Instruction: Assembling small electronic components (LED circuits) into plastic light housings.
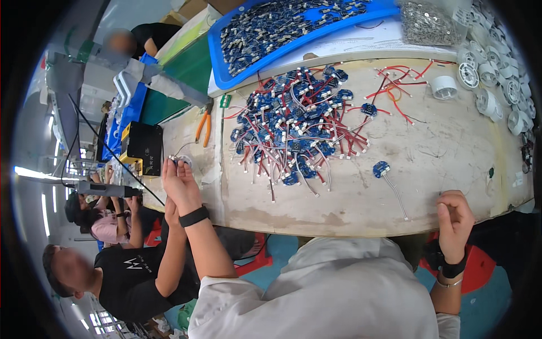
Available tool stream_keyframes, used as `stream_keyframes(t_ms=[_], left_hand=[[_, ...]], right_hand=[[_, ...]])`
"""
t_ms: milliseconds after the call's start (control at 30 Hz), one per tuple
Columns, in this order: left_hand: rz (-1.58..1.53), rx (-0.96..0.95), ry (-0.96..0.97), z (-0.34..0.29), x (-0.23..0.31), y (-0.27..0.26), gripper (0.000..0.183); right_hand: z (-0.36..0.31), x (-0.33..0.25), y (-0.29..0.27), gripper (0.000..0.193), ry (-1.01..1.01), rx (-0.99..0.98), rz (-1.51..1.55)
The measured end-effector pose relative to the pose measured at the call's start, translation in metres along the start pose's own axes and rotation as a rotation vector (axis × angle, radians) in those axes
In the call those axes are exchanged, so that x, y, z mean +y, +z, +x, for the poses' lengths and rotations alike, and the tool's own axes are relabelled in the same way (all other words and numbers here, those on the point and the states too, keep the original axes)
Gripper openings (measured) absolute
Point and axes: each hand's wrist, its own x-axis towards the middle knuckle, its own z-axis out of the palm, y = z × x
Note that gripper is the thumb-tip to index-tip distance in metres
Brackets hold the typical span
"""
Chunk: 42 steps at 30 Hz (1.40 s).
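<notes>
My left hand [182, 183], with a black band at its wrist, reaches out to the left side of the table. Its fingertips pinch a small circuit board [174, 160], mostly hidden by them, beside a white round part [184, 160]. Over at the right, my right hand [455, 219] is at the table's front edge, its fingers curled in with nothing showing in them. Nearest to it lies a single blue circuit board [381, 169] with a pale cable. A large heap of blue circuit boards [288, 116] with red and white cables covers the middle of the table.
Orange-handled pliers [204, 129] lie left of the heap. Behind it stands a blue tray [217, 62] full of small parts. Loose red wires [398, 85] and white round housings [444, 87] are at the right. A co-worker's forearm [172, 248] comes close to my left arm.
</notes>
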Motion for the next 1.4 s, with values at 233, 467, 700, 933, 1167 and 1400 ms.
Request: stream_keyframes(t_ms=[233, 467, 700, 933, 1167, 1400], left_hand=[[0.408, 0.171, 0.357, -0.026, -0.018, 0.05, 0.044], [0.683, -0.915, 0.511, -0.15, -0.02, 0.126, 0.027], [0.955, -1.61, 0.809, -0.195, -0.028, 0.161, 0.038], [1.004, -1.593, 0.918, -0.215, -0.043, 0.174, 0.037], [1.043, -1.563, 1.124, -0.219, -0.062, 0.177, 0.03], [1.189, -1.284, 0.961, -0.206, -0.065, 0.178, 0.028]], right_hand=[[-0.005, -0.002, 0.003, 0.005, -0.02, 0.048, -0.104], [0.007, -0.008, 0.012, 0.016, -0.223, -0.053, -0.412], [0.014, -0.028, 0.031, 0.025, -0.33, -0.235, -0.708], [0.015, -0.026, 0.037, 0.015, -0.336, -0.266, -0.746], [0.006, -0.026, 0.014, 0.017, -0.299, -0.148, -0.573], [0.017, -0.004, -0.001, 0.013, -0.234, -0.004, -0.549]])
